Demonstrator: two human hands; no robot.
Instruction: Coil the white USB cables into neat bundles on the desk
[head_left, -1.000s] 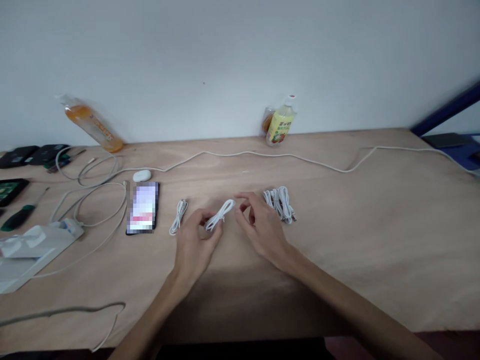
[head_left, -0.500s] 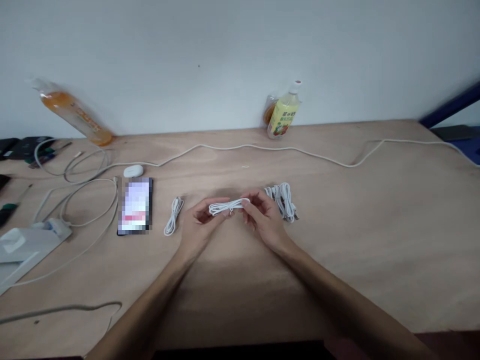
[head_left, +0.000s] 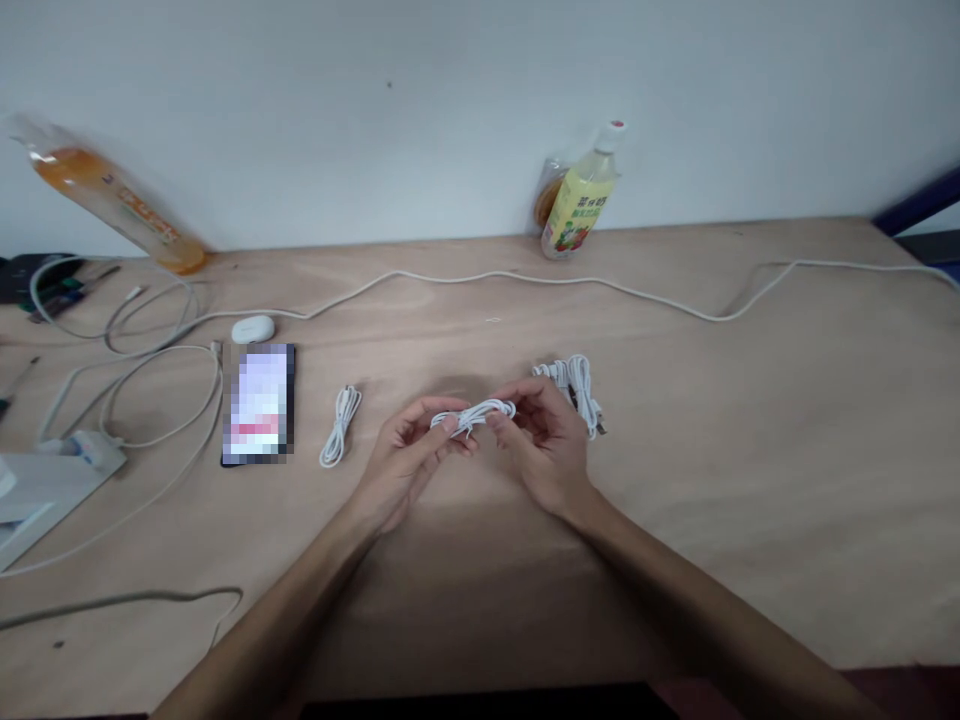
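Note:
A folded bundle of white cable [head_left: 477,413] is held between both hands above the wooden table. My left hand [head_left: 409,450] pinches its left end, the thumb lying on top. At the right end, my right hand [head_left: 544,440] grips it between thumb and fingers. Another bundled white cable [head_left: 341,427] lies on the table to the left of my left hand. Behind my right hand are more white cable bundles [head_left: 581,385], partly hidden by it.
A phone [head_left: 259,405] and a white earbud case [head_left: 253,329] lie at the left. An orange bottle [head_left: 120,205] and a yellow bottle [head_left: 581,205] lean on the wall. A long white cord [head_left: 450,279] crosses the table; loose cables curl at the left.
The held bundle has tilted and shifted slightly right in the picture. My left thumb now lies on top of it. The camera view has shifted a little.

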